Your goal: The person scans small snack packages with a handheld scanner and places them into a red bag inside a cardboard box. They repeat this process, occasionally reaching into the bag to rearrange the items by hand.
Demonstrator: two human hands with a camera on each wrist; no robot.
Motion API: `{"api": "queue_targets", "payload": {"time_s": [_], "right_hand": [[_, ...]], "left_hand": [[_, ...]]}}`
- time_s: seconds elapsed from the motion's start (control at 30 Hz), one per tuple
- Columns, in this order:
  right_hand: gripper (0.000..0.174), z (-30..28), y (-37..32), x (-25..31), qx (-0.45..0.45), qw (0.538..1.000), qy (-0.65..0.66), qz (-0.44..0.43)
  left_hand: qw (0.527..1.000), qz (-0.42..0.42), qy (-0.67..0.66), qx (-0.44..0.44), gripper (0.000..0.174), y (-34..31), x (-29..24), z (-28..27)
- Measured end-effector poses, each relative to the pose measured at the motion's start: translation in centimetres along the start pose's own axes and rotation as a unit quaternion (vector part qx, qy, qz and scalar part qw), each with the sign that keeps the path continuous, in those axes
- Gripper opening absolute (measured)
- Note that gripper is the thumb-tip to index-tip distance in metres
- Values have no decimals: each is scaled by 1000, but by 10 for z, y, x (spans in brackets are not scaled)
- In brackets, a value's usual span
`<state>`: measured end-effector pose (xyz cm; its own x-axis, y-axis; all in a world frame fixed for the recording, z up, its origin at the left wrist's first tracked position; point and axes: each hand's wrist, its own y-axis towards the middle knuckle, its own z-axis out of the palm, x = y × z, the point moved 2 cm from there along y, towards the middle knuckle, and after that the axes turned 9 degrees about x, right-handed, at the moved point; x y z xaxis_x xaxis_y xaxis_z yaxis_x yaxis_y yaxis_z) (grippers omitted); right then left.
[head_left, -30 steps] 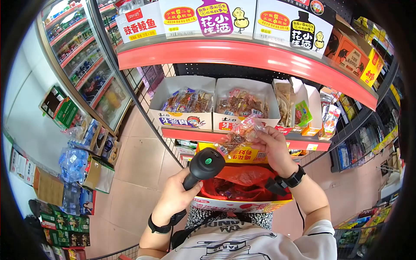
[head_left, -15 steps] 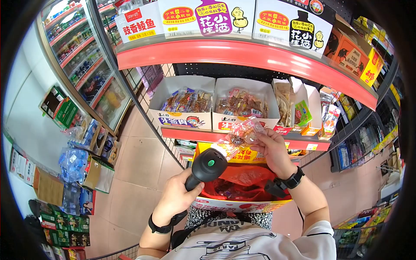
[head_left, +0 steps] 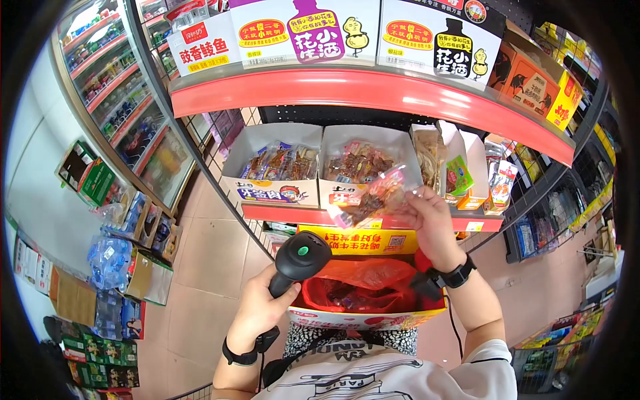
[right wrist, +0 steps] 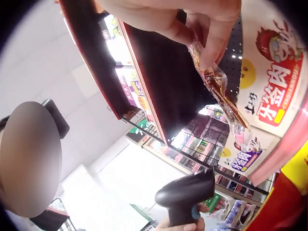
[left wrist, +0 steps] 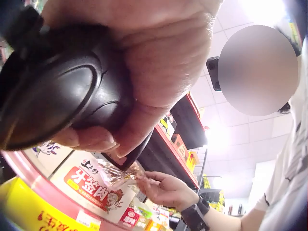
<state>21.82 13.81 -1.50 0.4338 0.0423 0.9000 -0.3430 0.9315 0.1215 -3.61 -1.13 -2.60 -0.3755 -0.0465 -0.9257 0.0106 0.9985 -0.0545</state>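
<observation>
My left hand [head_left: 261, 301] grips the handle of a black barcode scanner [head_left: 301, 257], a green spot lit on its top. In the right wrist view the scanner [right wrist: 185, 192] shows side-on, below and apart from the packet. Thumb and fingers of my right hand [head_left: 430, 219] pinch one end of a clear-and-pink snack packet [head_left: 381, 200] with brown pieces inside. That packet hangs in front of a white open box [head_left: 337, 195] of similar packets on the shelf. Under both hands sits a carton [head_left: 367, 320] lined with a red plastic bag [head_left: 373, 273], more packets inside it.
Left of the white box stands a second display box [head_left: 280, 193] of packets. A red-edged upper shelf [head_left: 373, 90] juts out above, carrying large cartons. Further snack boxes [head_left: 473, 197] line the right side. Drink packs [head_left: 110, 260] and boxes stand on the floor at left, near a glass-door fridge [head_left: 120, 87].
The scanner has drawn left and slightly down, away from the packet. The right hand has turned the packet more face-up and lowered it a little. The view has shifted slightly.
</observation>
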Motion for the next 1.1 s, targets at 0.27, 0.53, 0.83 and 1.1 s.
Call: {"api": "queue_targets", "payload": {"time_s": [0.27, 0.53, 0.83, 1.1], "right_hand": [[8, 0, 9, 8, 13, 1000, -4, -12], [6, 16, 1, -10, 27, 999, -33, 30], [11, 19, -1, -19, 34, 997, -56, 46], [9, 20, -3, -19, 38, 997, -44, 44]], "left_hand": [[1000, 9, -5, -29, 16, -1, 1, -4], [1000, 14, 21, -8, 28, 3, -6, -5], [998, -1, 62, 5, 28, 4, -1, -4], [998, -6, 62, 5, 26, 3, -4, -4]]}}
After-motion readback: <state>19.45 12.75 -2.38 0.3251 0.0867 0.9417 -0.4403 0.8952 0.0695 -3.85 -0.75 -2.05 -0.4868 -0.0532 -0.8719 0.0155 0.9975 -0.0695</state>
